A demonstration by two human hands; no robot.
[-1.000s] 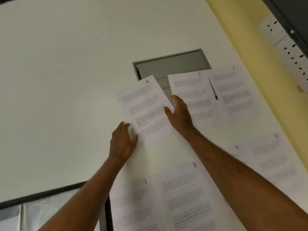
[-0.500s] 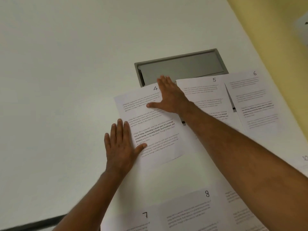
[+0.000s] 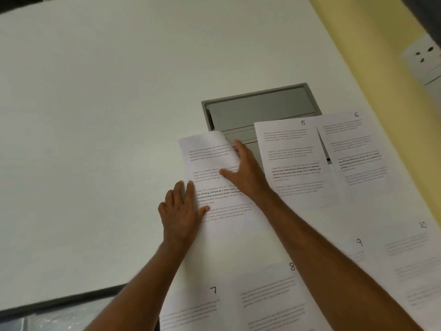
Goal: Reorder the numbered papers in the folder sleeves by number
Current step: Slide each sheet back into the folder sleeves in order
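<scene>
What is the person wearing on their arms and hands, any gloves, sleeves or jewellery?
Nothing that shows. Both forearms are bare right to the bottom edge of the picture, so no sleeves are in view. The left hand and the right hand have no gloves, and no watch, bracelet or ring can be seen on them.

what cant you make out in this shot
- Head view: the number on the sheet under both hands; its top right corner is curled over.
- Sheet 7 and sheet 8: lower parts cut off by the frame edge.
- Sheet 10: text blurred.
</scene>
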